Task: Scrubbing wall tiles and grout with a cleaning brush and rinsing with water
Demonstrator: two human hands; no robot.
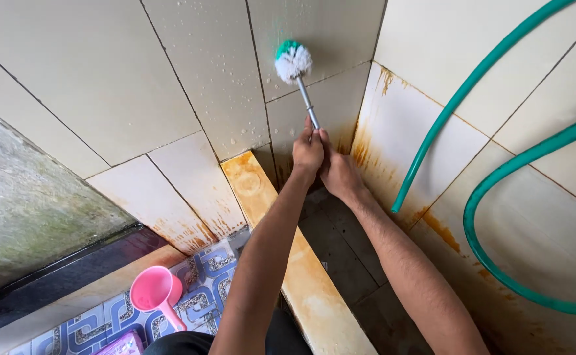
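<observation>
Beside patterned floor tiles [202, 299], pink dipper [155, 290]

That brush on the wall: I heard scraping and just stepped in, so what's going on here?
A person grips a long-handled brush with both hands, left hand and right hand together on the metal handle. Its white bristles press against the wet, droplet-covered wall tiles near the corner. Rust-coloured stains mark the lower tiles. A green hose loops at the right, and a pink scoop lies on the patterned floor.
</observation>
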